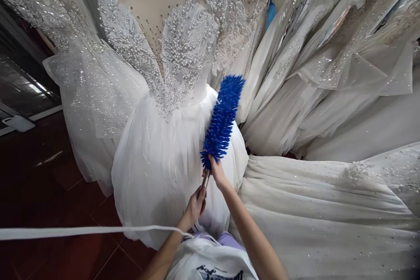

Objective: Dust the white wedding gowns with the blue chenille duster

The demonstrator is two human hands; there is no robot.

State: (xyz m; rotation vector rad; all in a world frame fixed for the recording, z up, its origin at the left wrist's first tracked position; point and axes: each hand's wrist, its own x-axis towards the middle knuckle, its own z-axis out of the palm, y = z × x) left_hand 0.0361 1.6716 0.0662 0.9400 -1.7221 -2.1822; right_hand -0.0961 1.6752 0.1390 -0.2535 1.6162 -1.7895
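A blue fluffy duster [223, 118] stands upright against a white beaded gown [164, 157] on a mannequin. My left hand [196, 204] is closed around the duster's metal handle just below the head. My right hand [216, 171] grips the base of the blue head, right above the left hand. The duster's tip reaches the gown's waist, beside the pearl-covered bodice [187, 48]. The lower end of the handle is hidden by my left hand.
More white gowns [328, 96] hang tightly packed to the right, and another skirt [328, 210] spreads at the lower right. Dark red floor tiles [39, 183] lie to the left. A white strap [82, 231] crosses the lower left.
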